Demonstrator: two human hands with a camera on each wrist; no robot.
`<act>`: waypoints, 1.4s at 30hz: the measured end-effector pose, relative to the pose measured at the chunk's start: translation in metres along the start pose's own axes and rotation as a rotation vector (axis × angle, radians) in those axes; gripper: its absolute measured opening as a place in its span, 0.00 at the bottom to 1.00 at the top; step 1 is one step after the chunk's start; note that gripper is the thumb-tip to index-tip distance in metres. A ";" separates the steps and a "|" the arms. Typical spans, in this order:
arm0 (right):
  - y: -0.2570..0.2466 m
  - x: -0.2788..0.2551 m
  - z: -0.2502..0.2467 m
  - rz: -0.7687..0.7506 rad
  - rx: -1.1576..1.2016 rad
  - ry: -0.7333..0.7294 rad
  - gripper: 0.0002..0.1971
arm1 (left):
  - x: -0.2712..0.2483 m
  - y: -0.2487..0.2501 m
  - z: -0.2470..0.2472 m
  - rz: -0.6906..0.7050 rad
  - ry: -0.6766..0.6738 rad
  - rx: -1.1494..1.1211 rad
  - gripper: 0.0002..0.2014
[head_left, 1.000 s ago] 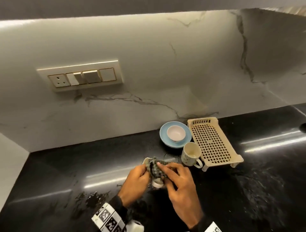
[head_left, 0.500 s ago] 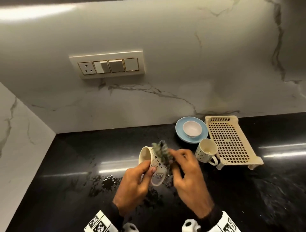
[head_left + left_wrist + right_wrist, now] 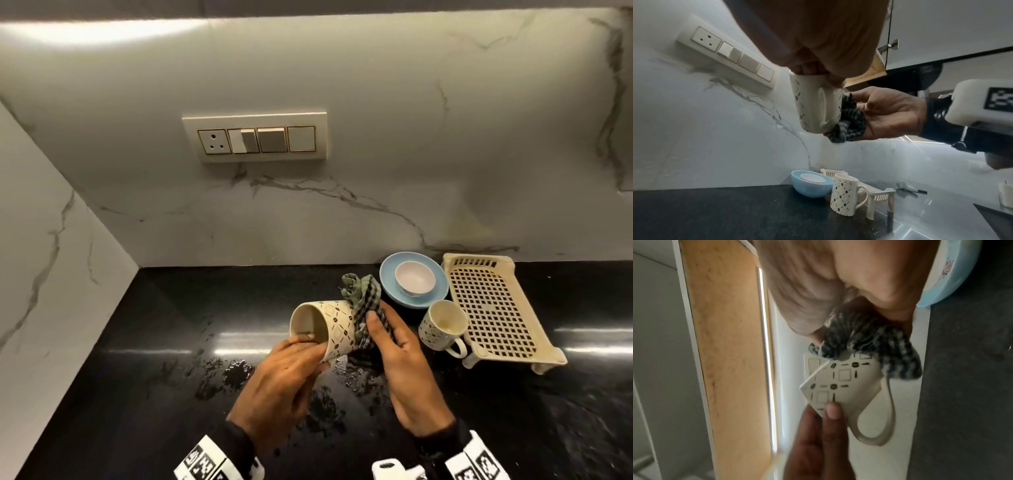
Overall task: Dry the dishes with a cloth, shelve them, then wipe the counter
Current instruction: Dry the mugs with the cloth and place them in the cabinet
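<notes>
Along the black tabletop [image 3: 164,342], bare surface runs left to the marble corner wall, with spilled water under us. At the back right stand one cream rack [image 3: 493,308], one blue plate [image 3: 390,291] carrying one bowl [image 3: 414,281], and one upright mug [image 3: 442,325]. Our left hand [image 3: 277,383] grips the tilted second mug [image 3: 329,329] by its rim; our right hand [image 3: 407,370] pinches the checked cloth [image 3: 363,298] against its base.
</notes>
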State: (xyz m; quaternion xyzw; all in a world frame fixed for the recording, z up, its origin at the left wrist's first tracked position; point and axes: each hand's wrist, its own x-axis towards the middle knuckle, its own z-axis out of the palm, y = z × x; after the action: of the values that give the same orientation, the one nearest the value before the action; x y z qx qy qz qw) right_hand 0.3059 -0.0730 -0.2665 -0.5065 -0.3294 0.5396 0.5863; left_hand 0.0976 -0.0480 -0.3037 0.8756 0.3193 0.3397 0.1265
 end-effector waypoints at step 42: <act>0.008 -0.016 0.010 -0.292 -0.324 -0.024 0.19 | 0.025 0.032 -0.025 -0.467 -0.178 -0.534 0.21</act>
State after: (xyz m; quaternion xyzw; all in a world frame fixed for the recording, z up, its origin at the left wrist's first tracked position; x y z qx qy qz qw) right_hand 0.2914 -0.0865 -0.2688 -0.5344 -0.4888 0.3949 0.5653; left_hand 0.1101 -0.0561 -0.2589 0.7412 0.3986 0.2956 0.4520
